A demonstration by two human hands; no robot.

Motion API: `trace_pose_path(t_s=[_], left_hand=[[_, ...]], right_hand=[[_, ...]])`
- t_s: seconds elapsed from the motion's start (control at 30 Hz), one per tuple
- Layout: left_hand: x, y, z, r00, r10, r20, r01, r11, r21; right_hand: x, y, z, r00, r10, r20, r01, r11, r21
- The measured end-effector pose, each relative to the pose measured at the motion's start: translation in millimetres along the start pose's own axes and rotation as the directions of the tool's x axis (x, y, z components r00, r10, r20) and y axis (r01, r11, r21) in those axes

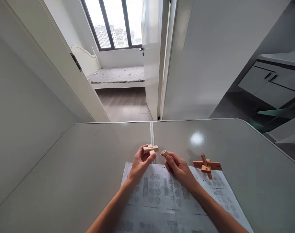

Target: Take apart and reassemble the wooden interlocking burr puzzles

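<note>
My left hand (142, 162) is closed on several light wooden puzzle pieces (151, 149) fitted together crosswise. To its right, my right hand (178, 166) pinches a single light wooden puzzle piece (164, 153), pointing toward the left hand. A small gap separates the single piece from the joined ones. Both hands hover around the top edge of a printed instruction sheet (171, 210) with rows of small diagrams. Right of my right hand, a reddish-brown wooden interlocking puzzle (207, 165), put together as a cross, rests at the sheet's upper edge.
The grey table (64, 181) has a seam (151, 132) running away from me and a rounded far edge. Beyond it stand a doorway with an open white door (153, 58) and a bed (118, 75) under a window. White cabinets (271, 81) are at the right.
</note>
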State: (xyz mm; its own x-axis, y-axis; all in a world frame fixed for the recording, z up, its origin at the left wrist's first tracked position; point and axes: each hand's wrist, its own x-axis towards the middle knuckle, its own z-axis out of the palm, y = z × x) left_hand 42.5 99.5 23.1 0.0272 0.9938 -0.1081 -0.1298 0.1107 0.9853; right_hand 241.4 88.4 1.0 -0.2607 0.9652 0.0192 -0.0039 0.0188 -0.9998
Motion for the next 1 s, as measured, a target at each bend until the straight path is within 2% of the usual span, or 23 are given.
trace_pose_path(t_s=[0.13,0.4,0.57,0.77,1.0], left_hand=[[0.6,-0.7,-0.4,1.0,0.0,0.001,0.0,1.0,0.001],[1.3,-2.2,-0.6,1.0,0.011,0.007,-0.011,1.0,0.009],[1.5,-2.1,-0.6,1.0,0.008,0.012,-0.008,1.0,0.009],[1.2,-2.3,-0.6,1.0,0.002,0.029,-0.002,1.0,0.002],[0.5,0.1,0.5,0.999,-0.009,0.036,0.008,1.0,0.025]], right_hand=[[-0.7,3.5,-1.4,1.0,-0.006,-0.017,0.005,0.998,-0.068],[0.4,5.7,0.0,0.999,-0.006,-0.034,0.007,1.0,0.028],[-0.6,8.8,-1.9,0.997,0.005,-0.079,-0.011,0.997,-0.077],[0.6,9.2,-0.7,0.999,0.014,-0.04,-0.014,1.0,-0.014],[-0.7,4.0,-2.4,0.999,-0.025,-0.021,0.023,0.996,-0.088]])
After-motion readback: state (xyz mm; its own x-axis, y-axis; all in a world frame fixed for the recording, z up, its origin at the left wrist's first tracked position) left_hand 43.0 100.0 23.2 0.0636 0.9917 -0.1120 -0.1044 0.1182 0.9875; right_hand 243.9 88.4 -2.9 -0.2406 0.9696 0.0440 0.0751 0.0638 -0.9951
